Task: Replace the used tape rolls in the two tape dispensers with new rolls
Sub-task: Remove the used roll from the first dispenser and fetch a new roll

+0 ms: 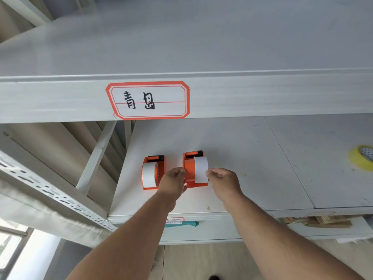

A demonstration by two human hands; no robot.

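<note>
Hands grip right orange dispenser on shelf

Both bare arms reached forward, side by side. The left hand was curled at the left side of the right dispenser. The right hand pinched at its right side with bent fingers.

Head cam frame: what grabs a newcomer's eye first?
Probably the red-bordered handwritten label stuck on the edge of the upper shelf, centre frame. Next, the two orange tape dispensers side by side on the lower shelf: both hands grip the right-hand dispenser, left hand at its left side, right hand at its white tape roll. A yellow tape roll lies at the far right edge.
</note>
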